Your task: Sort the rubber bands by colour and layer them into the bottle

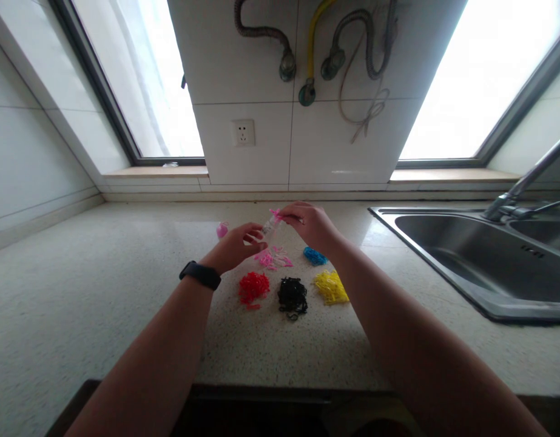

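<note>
Pinching clear packet (269, 227) (contents blurred) | right hand (309, 222) | yellow pile (330, 287) partly hidden

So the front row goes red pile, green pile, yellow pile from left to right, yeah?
Not quite: the head view shows the middle one is a black pile, not green. The red pile is on the left and the yellow pile on the right.

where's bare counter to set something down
Bare: counter between left wall and left forearm, and from black pile to front edge. Crowded middle: red pile, yellow pile, blue pile, pink pieces, left hand, right hand.
</note>
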Available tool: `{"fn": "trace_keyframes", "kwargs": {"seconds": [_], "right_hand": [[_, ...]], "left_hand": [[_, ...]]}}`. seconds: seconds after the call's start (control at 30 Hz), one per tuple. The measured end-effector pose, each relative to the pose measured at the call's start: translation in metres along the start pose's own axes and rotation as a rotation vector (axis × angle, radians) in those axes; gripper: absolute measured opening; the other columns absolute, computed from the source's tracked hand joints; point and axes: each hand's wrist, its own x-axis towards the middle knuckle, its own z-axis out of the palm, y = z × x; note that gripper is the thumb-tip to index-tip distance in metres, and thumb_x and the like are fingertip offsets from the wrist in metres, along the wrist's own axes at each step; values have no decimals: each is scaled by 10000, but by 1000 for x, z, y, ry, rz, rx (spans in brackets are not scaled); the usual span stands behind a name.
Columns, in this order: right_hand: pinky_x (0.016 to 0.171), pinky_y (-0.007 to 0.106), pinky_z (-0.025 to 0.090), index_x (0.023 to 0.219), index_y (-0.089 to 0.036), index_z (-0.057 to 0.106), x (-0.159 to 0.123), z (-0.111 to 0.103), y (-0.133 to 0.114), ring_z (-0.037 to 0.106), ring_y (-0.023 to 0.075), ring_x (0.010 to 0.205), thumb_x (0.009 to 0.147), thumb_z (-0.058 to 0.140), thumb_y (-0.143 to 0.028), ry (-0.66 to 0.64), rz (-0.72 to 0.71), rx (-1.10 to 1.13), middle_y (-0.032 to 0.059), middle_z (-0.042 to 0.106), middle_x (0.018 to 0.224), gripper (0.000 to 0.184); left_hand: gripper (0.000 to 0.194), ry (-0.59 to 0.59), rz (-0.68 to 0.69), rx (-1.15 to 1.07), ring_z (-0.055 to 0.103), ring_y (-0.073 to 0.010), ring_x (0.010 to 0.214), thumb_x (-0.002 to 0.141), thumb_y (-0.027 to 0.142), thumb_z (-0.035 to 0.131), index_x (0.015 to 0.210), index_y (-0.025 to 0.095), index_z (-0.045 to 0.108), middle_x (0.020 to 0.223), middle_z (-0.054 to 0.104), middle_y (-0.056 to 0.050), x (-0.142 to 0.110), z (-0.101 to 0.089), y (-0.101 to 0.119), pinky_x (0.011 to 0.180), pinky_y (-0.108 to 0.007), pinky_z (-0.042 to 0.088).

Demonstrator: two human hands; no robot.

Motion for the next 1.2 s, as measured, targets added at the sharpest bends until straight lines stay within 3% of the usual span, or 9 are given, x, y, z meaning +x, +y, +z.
{"fn": "trace_keyframes", "kwargs": {"seconds": [0.2, 0.4, 0.6, 0.87, 1.03, 1.2], "right_hand": [[904, 326, 485, 972, -226, 762, 1, -8, -8, 679, 193, 964, 931, 600, -177, -48, -6, 7, 60, 754, 1006, 174], [790, 292, 482, 949, -220, 732, 0, -11, -11, 671, 164, 810, 876, 649, -147, -91, 87, -4, 19, 754, 880, 132], [780, 305, 505, 877, -214, 739, -1, -8, -5, 676, 168, 791, 852, 688, -181, -93, 138, 126, 25, 756, 847, 66], [846, 346, 539, 902, -217, 778, 1, -2, 4, 656, 186, 915, 872, 669, -247, 14, 83, 236, 77, 689, 1042, 118], [761, 325, 555, 959, -205, 747, 0, 5, 7, 655, 161, 768, 847, 710, -283, 53, 194, 286, 53, 691, 914, 141], [831, 330, 533, 941, -213, 739, -3, 13, 8, 680, 182, 844, 843, 722, -304, 88, 226, 279, 38, 749, 894, 135]], "left_hand": [[430, 17, 4, -18, 667, -171, 842, 797, 405, 761, 1164, 226, 628, 1042, 685, -66, 0, 0, 0, 728, -327, 571], [479, 11, 16, 44, 661, -188, 863, 781, 453, 770, 1183, 231, 633, 1036, 697, -71, -1, -2, 2, 753, -350, 563], [474, -10, 38, 51, 656, -198, 899, 784, 428, 771, 1196, 236, 635, 1060, 699, -78, -3, -1, 6, 758, -353, 564], [449, 16, 26, -11, 668, -183, 844, 781, 409, 774, 1162, 218, 636, 1028, 698, -79, 0, 2, 2, 729, -344, 568], [459, 13, 7, -1, 664, -185, 848, 775, 408, 780, 1169, 219, 638, 1030, 698, -78, 0, 2, 3, 749, -355, 570], [459, 16, 15, 10, 669, -185, 846, 777, 419, 777, 1167, 223, 635, 1031, 702, -77, -1, 2, 3, 739, -347, 573]]}}
